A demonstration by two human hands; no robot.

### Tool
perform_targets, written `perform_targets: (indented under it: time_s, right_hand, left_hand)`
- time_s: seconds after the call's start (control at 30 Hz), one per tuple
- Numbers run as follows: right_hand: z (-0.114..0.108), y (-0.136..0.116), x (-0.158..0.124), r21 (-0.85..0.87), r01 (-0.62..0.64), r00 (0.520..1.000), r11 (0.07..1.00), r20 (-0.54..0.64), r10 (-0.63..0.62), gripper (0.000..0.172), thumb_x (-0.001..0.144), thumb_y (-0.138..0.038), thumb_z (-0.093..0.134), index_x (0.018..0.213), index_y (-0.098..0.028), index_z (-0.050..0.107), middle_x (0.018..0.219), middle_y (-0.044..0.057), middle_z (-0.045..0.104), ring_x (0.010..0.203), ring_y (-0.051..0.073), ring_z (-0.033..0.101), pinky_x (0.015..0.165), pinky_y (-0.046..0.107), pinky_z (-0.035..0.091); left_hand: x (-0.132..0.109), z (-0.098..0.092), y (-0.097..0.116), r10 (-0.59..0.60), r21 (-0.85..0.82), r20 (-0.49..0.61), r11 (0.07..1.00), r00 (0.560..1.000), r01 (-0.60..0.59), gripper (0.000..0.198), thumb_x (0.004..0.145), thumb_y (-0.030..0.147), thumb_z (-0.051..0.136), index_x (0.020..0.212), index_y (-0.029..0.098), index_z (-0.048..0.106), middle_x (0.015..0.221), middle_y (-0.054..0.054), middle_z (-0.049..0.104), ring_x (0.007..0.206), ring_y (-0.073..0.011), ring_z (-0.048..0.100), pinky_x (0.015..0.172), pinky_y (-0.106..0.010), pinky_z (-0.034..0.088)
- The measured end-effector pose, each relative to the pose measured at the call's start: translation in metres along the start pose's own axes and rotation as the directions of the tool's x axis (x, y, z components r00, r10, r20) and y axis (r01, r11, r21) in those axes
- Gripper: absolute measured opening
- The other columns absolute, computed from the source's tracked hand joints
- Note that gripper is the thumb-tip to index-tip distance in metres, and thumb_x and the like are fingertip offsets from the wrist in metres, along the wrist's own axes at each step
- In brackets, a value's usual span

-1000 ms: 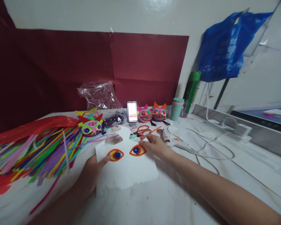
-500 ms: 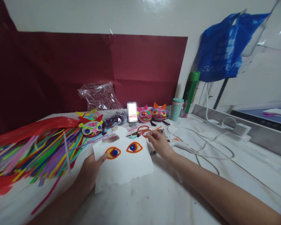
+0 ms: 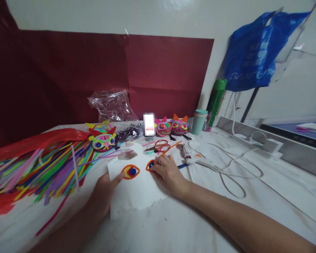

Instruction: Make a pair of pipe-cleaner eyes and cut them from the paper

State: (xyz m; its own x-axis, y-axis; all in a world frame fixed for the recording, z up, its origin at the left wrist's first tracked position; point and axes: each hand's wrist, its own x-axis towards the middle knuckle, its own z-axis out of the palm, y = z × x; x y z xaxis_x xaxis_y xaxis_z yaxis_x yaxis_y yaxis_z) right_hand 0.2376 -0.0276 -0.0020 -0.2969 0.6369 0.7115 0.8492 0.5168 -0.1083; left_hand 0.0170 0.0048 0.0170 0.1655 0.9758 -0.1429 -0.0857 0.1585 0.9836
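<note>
A sheet of white paper (image 3: 137, 193) with a cut-out gap near its top bears two eye shapes. They have orange outlines, yellow and red inside and blue pupils. My left hand (image 3: 105, 191) grips the paper's left edge, thumb on top beside the left eye shape (image 3: 131, 172); its other fingers are hidden underneath. My right hand (image 3: 170, 174) lies over the paper's right part. Its fingers are bent close together on the right eye shape (image 3: 149, 165) and cover most of it. Whether anything small is between those fingertips, I cannot tell.
Colourful pipe cleaners (image 3: 55, 168) lie at left beside a decorated cat-like head (image 3: 104, 141). Two similar heads (image 3: 179, 126) stand at the back. Red-handled scissors (image 3: 160, 146), a glue tube (image 3: 186, 153) and a white cable (image 3: 226, 168) lie beyond and right. A green cup (image 3: 199, 122) stands behind.
My right hand has moved left and down, from beside the paper's upper right edge onto the right eye shape. The paper has shifted slightly right and lies lower, with my left hand still on it.
</note>
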Motion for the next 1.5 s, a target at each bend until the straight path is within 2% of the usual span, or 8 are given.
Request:
perform_targets:
  time_s: [0.2, 0.37, 0.5, 0.63, 0.73, 0.9, 1.3, 1.5]
  right_hand:
    - [0.000, -0.004, 0.000, -0.030, -0.001, 0.998, 1.000, 0.064, 0.003, 0.019, 0.090, -0.013, 0.043, 0.080, -0.015, 0.059, 0.082, 0.008, 0.057, 0.080, 0.020, 0.046, 0.069, 0.034, 0.031]
    - [-0.004, 0.005, 0.005, 0.179, -0.119, 0.983, 0.976, -0.119, 0.142, 0.014, 0.085, -0.012, 0.040, 0.077, -0.018, 0.051, 0.079, 0.007, 0.054, 0.079, 0.021, 0.046, 0.072, 0.035, 0.035]
    - [-0.013, 0.031, 0.014, 0.374, -0.343, 0.859, 0.861, -0.245, 0.449, 0.011, 0.084, -0.022, 0.044, 0.073, -0.021, 0.046, 0.075, 0.004, 0.050, 0.073, 0.019, 0.046, 0.069, 0.033, 0.038]
    - [-0.025, 0.045, 0.020, 0.445, -0.423, 0.772, 0.789, -0.278, 0.571, 0.013, 0.088, -0.029, 0.040, 0.078, -0.022, 0.044, 0.070, 0.001, 0.048, 0.064, 0.017, 0.045, 0.062, 0.030, 0.039]
    - [-0.029, 0.030, 0.021, 0.506, -0.374, 0.846, 0.777, -0.157, 0.510, 0.015, 0.089, -0.030, 0.041, 0.078, -0.022, 0.046, 0.070, 0.001, 0.052, 0.064, 0.015, 0.049, 0.061, 0.027, 0.041]
    - [-0.014, -0.010, 0.011, 0.439, -0.157, 0.986, 0.885, 0.010, 0.169, 0.009, 0.086, -0.019, 0.051, 0.081, -0.020, 0.058, 0.083, 0.006, 0.062, 0.082, 0.019, 0.055, 0.077, 0.034, 0.044]
    - [-0.004, -0.023, 0.004, 0.380, -0.139, 0.989, 0.914, 0.007, 0.148, 0.014, 0.085, -0.012, 0.040, 0.075, -0.020, 0.045, 0.076, 0.006, 0.054, 0.074, 0.019, 0.048, 0.070, 0.034, 0.041]
    - [-0.008, -0.015, 0.009, 0.729, -0.324, 0.918, 0.602, 0.087, 0.388, 0.019, 0.089, -0.036, 0.043, 0.076, -0.022, 0.041, 0.082, 0.005, 0.054, 0.071, 0.016, 0.049, 0.066, 0.030, 0.041]
  left_hand:
    - [0.001, 0.001, 0.001, -0.003, -0.010, 0.001, 1.000, 1.000, 0.003, 0.043, 0.067, 0.025, 0.072, 0.108, 0.018, 0.062, 0.100, -0.008, 0.073, 0.093, -0.0291, 0.068, 0.076, -0.035, 0.056]
    - [0.004, -0.003, 0.000, -0.003, 0.042, -0.005, 0.999, 1.000, 0.003, 0.052, 0.066, 0.031, 0.074, 0.114, 0.016, 0.059, 0.099, -0.008, 0.073, 0.093, -0.0288, 0.067, 0.074, -0.034, 0.055]
    - [0.007, -0.005, -0.002, -0.001, 0.056, 0.003, 0.998, 1.000, 0.001, 0.055, 0.065, 0.034, 0.074, 0.114, 0.014, 0.058, 0.090, -0.006, 0.075, 0.086, -0.0284, 0.069, 0.072, -0.034, 0.054]
    - [0.009, -0.005, -0.003, 0.001, 0.061, -0.004, 0.998, 1.000, -0.001, 0.055, 0.064, 0.034, 0.074, 0.113, 0.015, 0.059, 0.085, -0.006, 0.075, 0.084, -0.0288, 0.069, 0.072, -0.034, 0.054]
    - [0.010, -0.005, -0.005, 0.037, 0.105, -0.023, 0.994, 0.999, -0.034, 0.055, 0.062, 0.038, 0.075, 0.110, 0.014, 0.061, 0.094, -0.009, 0.074, 0.090, -0.0313, 0.067, 0.072, -0.034, 0.055]
    - [0.005, -0.003, -0.008, 0.043, 0.048, 0.051, 0.998, 0.998, -0.046, 0.056, 0.064, 0.037, 0.076, 0.113, 0.016, 0.059, 0.103, -0.010, 0.072, 0.097, -0.0306, 0.066, 0.077, -0.035, 0.055]
    - [-0.003, 0.002, -0.010, 0.030, 0.046, 0.087, 0.998, 0.996, -0.034, 0.049, 0.067, 0.032, 0.075, 0.111, 0.016, 0.060, 0.097, -0.010, 0.073, 0.089, -0.0293, 0.069, 0.072, -0.035, 0.057]
    - [-0.003, 0.001, -0.007, 0.022, 0.028, 0.075, 0.999, 0.997, -0.024, 0.052, 0.064, 0.033, 0.076, 0.112, 0.017, 0.061, 0.098, -0.009, 0.074, 0.089, -0.0310, 0.069, 0.069, -0.035, 0.057]
